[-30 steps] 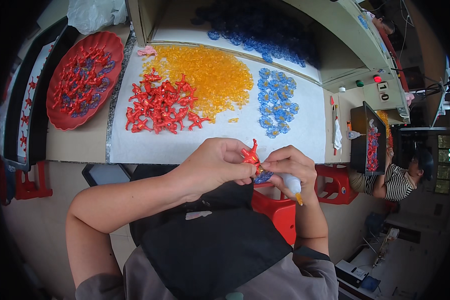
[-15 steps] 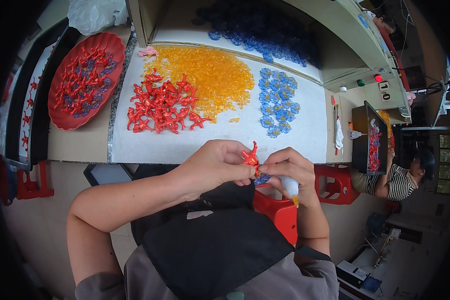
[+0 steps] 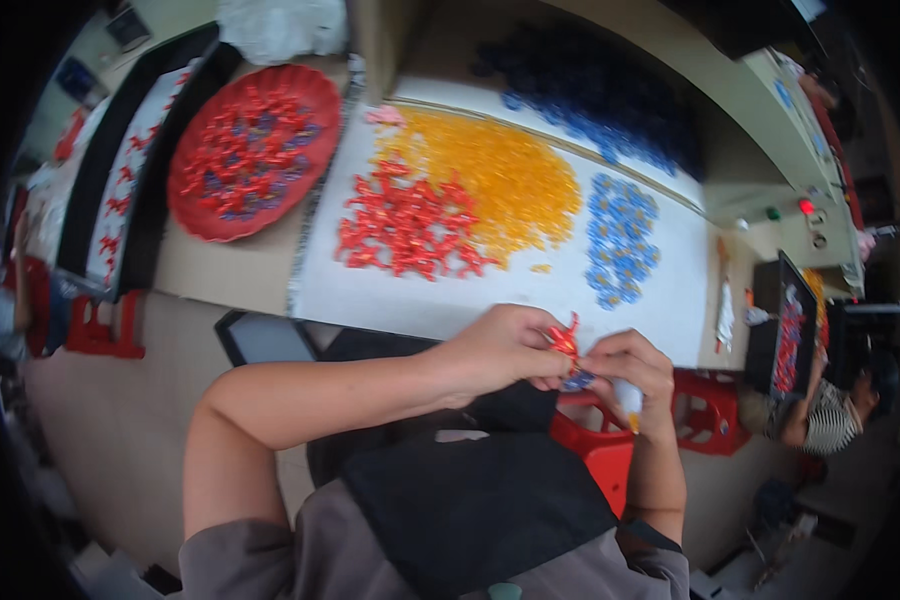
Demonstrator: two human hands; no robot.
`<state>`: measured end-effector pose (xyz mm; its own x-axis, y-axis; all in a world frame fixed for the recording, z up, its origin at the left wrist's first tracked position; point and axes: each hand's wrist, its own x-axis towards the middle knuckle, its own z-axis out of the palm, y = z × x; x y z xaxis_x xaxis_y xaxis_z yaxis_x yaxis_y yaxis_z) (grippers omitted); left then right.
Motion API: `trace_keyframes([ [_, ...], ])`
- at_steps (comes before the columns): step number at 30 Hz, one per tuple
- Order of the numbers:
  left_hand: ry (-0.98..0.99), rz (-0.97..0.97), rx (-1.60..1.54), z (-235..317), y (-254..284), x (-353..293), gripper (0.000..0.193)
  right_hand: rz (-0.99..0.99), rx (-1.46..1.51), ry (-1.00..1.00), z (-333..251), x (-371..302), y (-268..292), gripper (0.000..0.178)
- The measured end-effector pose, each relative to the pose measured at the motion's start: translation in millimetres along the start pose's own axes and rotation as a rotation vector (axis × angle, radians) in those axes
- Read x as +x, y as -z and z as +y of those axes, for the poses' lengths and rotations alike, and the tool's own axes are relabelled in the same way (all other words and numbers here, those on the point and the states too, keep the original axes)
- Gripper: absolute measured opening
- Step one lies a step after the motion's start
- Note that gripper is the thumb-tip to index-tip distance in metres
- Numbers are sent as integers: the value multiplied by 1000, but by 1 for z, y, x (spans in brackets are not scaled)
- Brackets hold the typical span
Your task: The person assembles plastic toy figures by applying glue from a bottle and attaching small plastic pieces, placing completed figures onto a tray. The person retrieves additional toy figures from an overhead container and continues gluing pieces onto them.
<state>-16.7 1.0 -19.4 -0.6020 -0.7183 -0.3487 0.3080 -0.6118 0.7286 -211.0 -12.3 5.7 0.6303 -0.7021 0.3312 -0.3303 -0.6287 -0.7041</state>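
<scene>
At the table's near edge, my left hand (image 3: 510, 345) pinches a small shiny red plastic figure (image 3: 564, 338) with limbs sticking up. Against the figure's lower end sits a clear blue plastic piece (image 3: 577, 381), which the fingers of my right hand (image 3: 642, 365) touch. Tucked in that right hand is a white squeeze bottle (image 3: 627, 397), its yellowish nozzle pointing down. Fingers hide where figure and blue piece meet. Beyond my hands lie a heap of red figures (image 3: 400, 225), a heap of clear yellow pieces (image 3: 515, 180) and a patch of blue pieces (image 3: 622, 240).
A red scalloped plate (image 3: 182, 205) of red and blue pieces stands left, beside a black-sided channel (image 3: 75, 215) carrying red figures. Dark blue pieces (image 3: 595, 90) fill the shelf behind. Right are a black tray (image 3: 763, 350) and a person in stripes (image 3: 832, 428). Red stools (image 3: 610, 462) stand below.
The whole view has swung, so table and hands appear farther right and tilted, with some blur. Both hands keep the same hold on the figure and bottle.
</scene>
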Motion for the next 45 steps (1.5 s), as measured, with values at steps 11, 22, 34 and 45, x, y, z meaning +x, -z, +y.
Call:
trace_keyframes([
  [11,-190,-5,1,31,49,-41,18,126,39,28,-17,35,-42,35],
  [22,-673,1344,1061,166,249,-243,15,267,6,-157,6,24,-37,28],
  [34,48,1638,1442,215,463,-232,26,312,-71,-370,-18,20,-52,26],
  [45,-337,1484,1164,212,496,-238,20,338,-58,-317,-15,23,-55,26],
])
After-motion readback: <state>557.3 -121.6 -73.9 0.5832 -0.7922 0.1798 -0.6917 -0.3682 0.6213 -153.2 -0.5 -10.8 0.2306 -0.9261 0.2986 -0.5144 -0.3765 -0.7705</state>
